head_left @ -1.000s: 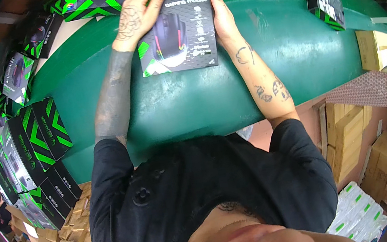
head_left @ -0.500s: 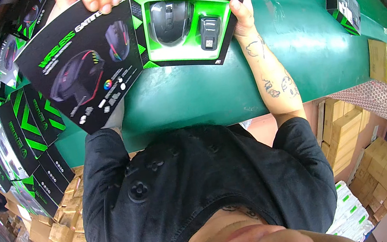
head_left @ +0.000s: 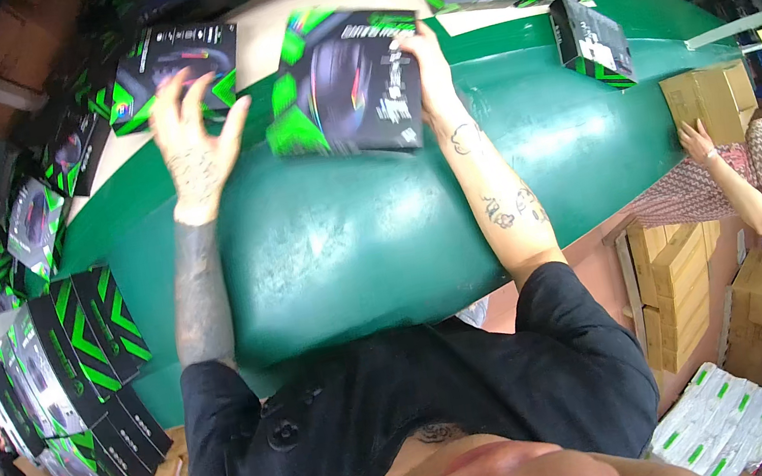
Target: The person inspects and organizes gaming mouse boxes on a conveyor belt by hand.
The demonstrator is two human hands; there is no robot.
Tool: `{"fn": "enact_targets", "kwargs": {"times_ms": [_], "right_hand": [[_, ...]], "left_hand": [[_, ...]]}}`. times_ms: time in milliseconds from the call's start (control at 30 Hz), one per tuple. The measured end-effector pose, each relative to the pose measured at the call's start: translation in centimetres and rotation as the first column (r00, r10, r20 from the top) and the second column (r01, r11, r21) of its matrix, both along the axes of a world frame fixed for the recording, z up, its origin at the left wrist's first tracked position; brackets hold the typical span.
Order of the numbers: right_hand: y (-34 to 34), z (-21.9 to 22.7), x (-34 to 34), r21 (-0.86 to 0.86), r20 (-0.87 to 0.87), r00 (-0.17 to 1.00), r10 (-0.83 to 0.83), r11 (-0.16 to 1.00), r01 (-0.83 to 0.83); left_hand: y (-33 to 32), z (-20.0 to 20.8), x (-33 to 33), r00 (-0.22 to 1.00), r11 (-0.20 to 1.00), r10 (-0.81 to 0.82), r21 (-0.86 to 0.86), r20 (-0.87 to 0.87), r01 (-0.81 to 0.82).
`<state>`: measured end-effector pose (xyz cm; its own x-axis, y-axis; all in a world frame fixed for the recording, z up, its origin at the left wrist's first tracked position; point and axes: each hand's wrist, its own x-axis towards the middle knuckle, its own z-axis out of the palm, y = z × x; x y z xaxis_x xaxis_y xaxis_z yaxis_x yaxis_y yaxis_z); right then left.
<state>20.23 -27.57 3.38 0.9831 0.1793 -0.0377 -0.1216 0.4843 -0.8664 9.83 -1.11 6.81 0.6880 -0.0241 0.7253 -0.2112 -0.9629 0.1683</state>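
- Mouse box (head_left: 346, 94) is clamped in the right hand (head_left: 433, 80) over the green table (head_left: 352, 243).
- Left hand (head_left: 192, 158) spreads its fingers apart.
- Brown cartons (head_left: 684, 295) stand at right.

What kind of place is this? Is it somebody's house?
Probably not a house: it looks like a packing workshop or warehouse. There's a big green table, stacked black-and-green boxes like the mouse box in the right hand, and piles of brown cartons.
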Motion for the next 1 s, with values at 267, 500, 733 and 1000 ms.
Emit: {"fn": "enact_targets", "kwargs": {"times_ms": [267, 500, 733, 1000], "right_hand": [[-2.3, -1.0, 7.0, -0.726, 0.471, 0.869, -0.153, 0.492, 0.480], [-11.6, -1.8, 14.3, -0.822, 0.171, 0.806, -0.567, 0.368, 0.434], [-8.9, -0.5, 15.0, -0.569, -0.293, 0.950, -0.110, 0.819, -0.080], [-6.1, -0.3, 16.0, -0.768, -0.220, 0.961, -0.169, 0.638, -0.064]], "left_hand": [[3.8, -4.9, 2.3, 0.969, 0.947, 0.237, 0.241, -0.070, -0.214], [6.1, -5.3, 8.1, 0.990, 0.981, 0.079, 0.187, -0.118, -0.056], [5.1, -4.2, 9.4, 0.899, 0.921, 0.338, 0.297, -0.280, -0.254], [0.2, -4.2, 5.5, 0.846, 0.995, 0.102, 0.061, -0.523, -0.083]]}}
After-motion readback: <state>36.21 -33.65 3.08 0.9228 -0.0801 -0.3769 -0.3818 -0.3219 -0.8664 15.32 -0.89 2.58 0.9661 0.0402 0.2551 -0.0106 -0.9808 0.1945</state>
